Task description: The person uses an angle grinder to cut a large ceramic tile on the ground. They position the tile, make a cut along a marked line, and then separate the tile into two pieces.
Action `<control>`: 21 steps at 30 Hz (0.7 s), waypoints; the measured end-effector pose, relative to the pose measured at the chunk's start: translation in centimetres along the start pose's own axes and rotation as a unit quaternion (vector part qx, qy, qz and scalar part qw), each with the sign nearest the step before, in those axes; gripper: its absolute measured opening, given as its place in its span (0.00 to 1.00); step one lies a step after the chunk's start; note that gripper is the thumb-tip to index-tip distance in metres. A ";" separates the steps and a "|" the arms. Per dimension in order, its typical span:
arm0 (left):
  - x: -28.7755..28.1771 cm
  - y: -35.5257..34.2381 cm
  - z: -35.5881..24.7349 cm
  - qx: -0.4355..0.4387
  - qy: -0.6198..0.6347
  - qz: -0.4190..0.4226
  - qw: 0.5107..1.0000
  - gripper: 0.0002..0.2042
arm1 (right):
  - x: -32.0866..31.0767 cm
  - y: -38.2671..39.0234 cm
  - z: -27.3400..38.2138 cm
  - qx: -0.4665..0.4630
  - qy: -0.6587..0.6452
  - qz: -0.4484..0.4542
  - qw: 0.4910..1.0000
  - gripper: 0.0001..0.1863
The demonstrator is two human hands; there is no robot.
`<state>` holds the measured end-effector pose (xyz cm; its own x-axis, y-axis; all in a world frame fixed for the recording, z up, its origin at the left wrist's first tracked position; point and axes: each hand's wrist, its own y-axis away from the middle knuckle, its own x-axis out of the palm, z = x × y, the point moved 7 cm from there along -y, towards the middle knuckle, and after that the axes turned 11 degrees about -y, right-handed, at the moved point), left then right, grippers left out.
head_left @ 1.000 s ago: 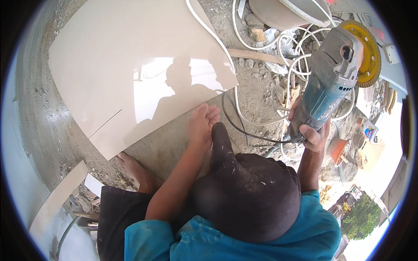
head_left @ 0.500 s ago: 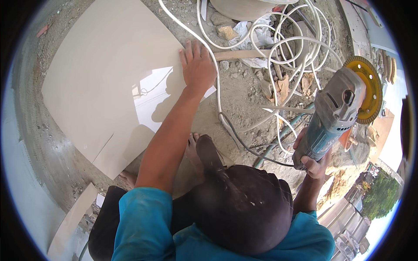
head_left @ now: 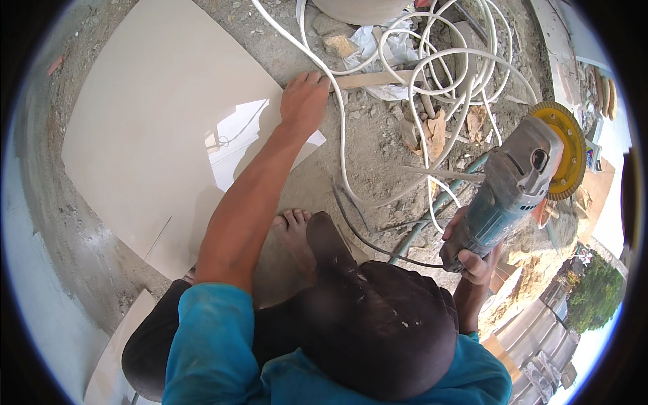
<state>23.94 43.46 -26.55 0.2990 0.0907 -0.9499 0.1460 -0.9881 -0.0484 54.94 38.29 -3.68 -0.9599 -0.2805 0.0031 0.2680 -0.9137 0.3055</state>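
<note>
Right hand (head_left: 478,264) grips the grinder (head_left: 496,209), held up off the tile (head_left: 148,128) lying on the ground (head_left: 374,145). Left hand (head_left: 305,101) curls at the tile's corner, grasp unclear: positioning, it seems, and the next move calls for keeping it steady.

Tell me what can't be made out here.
In the head view:
Large tile: top corner cut off by the upper edge.
Basin: mostly cut off there too.
Left hand: hides what its fingers touch underneath.
Right hand: palm hidden by the grinder.
Thin line on the tile: too fine to judge its depth.
</note>
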 end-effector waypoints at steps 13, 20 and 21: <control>-10.1 21.1 6.7 -0.038 0.077 0.027 0.996 0.13 | 2.6 -1.8 -1.5 -0.007 0.014 0.043 0.999 0.48; -12.9 47.1 25.0 -0.674 -0.219 -0.035 0.704 0.27 | 6.2 -3.8 -2.9 0.010 -0.001 0.117 0.993 0.46; -13.8 50.6 26.6 -0.763 -0.267 0.007 0.589 0.33 | 7.2 -4.3 -2.8 0.015 -0.004 0.131 0.991 0.46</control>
<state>2.13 -11.08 -24.10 0.0298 -0.3710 -0.9282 0.9463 0.3095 -0.0933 47.09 39.32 -7.64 -0.8586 -0.5042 0.0926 0.5050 -0.8011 0.3213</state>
